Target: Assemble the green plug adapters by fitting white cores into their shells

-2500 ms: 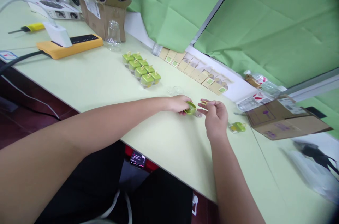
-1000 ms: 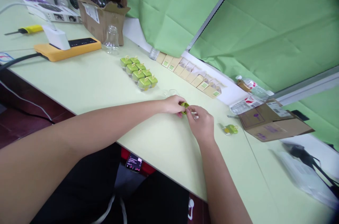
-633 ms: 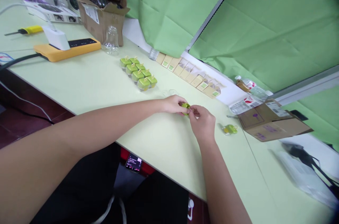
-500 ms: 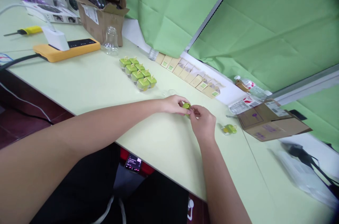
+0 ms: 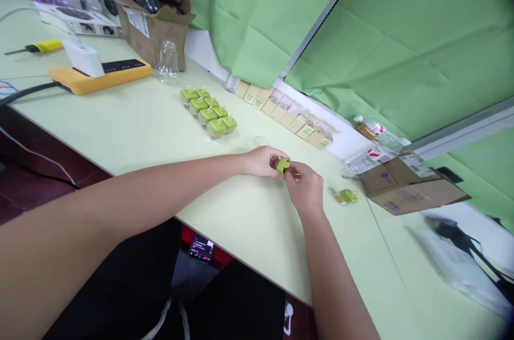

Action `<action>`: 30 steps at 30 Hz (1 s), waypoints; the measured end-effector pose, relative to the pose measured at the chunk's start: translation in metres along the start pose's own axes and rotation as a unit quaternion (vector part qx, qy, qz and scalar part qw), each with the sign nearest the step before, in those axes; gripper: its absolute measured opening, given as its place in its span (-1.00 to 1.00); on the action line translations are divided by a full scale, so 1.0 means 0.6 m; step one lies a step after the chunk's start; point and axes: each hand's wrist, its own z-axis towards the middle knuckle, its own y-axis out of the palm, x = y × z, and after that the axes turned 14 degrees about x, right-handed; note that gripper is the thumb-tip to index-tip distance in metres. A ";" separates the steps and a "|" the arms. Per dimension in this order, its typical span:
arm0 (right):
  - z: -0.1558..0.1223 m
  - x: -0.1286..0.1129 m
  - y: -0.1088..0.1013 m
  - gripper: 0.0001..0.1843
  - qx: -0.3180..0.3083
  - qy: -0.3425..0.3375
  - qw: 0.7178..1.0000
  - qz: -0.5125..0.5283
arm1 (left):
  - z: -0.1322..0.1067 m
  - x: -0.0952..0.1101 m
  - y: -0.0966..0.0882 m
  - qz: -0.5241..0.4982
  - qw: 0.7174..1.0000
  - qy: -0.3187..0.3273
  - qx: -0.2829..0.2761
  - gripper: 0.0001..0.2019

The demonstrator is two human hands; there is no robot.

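In the head view, the left grip is closed on a green piece, held between thumb and fingers. The right grip has its fingers bent together at the piece's right side; whether they hold anything is hidden. From both grips, desk stretches toward the person to the front edge, giving room there. Left of and beyond the left grip, green-lidded containers stand in two rows. Right of the right grip sits a single green-lidded container, then a cardboard box. Beyond both, beige boxes line the far edge.
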 end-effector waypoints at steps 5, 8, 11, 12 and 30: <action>0.001 0.001 -0.002 -0.77 0.014 0.010 1.000 0.001 | 0.002 -0.005 -0.002 -0.029 0.999 0.005 -0.021 -0.53; 0.001 0.000 -0.002 -0.78 0.024 0.043 0.998 0.026 | 0.003 -0.004 -0.002 -0.042 0.999 0.003 -0.021 -0.53; 0.002 0.002 -0.001 -0.78 0.026 0.109 0.992 0.066 | 0.004 -0.002 -0.002 -0.056 0.998 -0.001 -0.018 -0.50; 0.002 0.004 -0.001 -0.77 0.027 0.124 0.989 0.079 | 0.004 -0.002 -0.002 -0.061 0.998 0.000 -0.019 -0.51; 0.001 0.016 -0.010 -0.79 -0.047 0.091 0.994 0.049 | 0.001 -0.016 -0.001 -0.052 0.997 0.023 -0.052 -0.59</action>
